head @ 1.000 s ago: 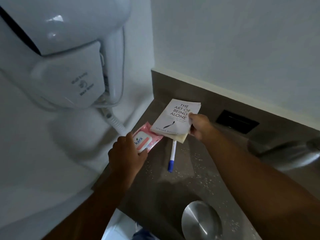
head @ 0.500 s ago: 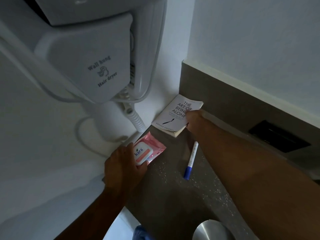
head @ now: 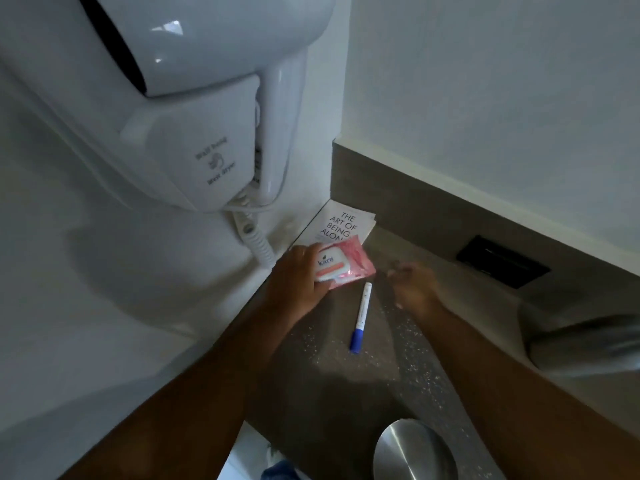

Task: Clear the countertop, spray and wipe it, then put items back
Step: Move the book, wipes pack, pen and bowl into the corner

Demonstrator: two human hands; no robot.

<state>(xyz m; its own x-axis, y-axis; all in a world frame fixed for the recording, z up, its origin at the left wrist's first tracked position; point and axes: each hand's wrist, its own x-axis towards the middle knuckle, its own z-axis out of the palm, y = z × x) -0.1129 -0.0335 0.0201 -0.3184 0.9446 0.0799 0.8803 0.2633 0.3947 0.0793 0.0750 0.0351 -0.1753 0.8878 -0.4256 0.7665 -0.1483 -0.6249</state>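
A white book (head: 341, 223) lies flat in the back left corner of the dark speckled countertop (head: 346, 386). My left hand (head: 298, 282) grips a pink pack of wipes (head: 341, 266) and holds it over the book's near edge. A white pen with a blue cap (head: 361, 317) lies on the counter between my two hands. My right hand (head: 414, 289) hovers just right of the pen, blurred, fingers apart and holding nothing.
A white wall-hung hair dryer (head: 180, 109) with a coiled cord (head: 256, 242) juts out above the left of the counter. A black socket plate (head: 502, 261) sits in the backsplash. A round steel lid (head: 412, 452) is at the near edge, a blurred metal fixture (head: 585, 344) at the right.
My right hand has let go of the book, which now lies in the corner, and has drawn back toward the pen. My left hand has carried the wipes pack toward the book.
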